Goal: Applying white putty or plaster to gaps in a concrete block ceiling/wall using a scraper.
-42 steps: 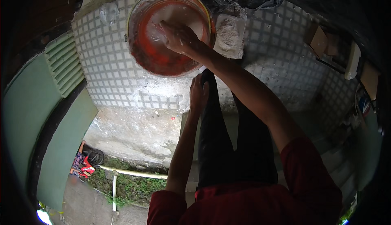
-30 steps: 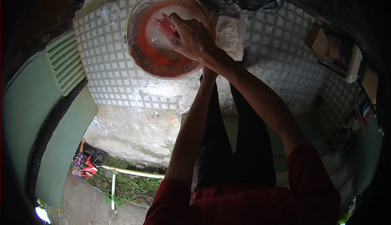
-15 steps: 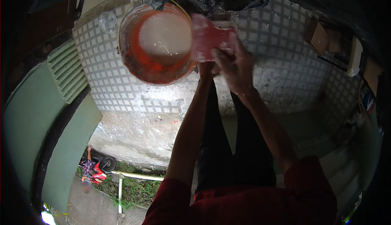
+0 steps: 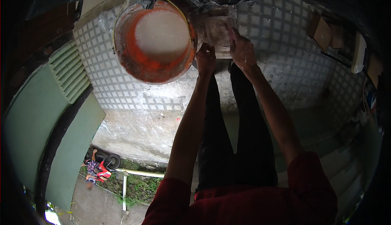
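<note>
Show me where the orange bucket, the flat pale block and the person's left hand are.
orange bucket (image 4: 134,62): head view, on its orange inner wall.
flat pale block (image 4: 216,31): head view, on its bare top face.
left hand (image 4: 206,60): head view, on the back of the hand.
</note>
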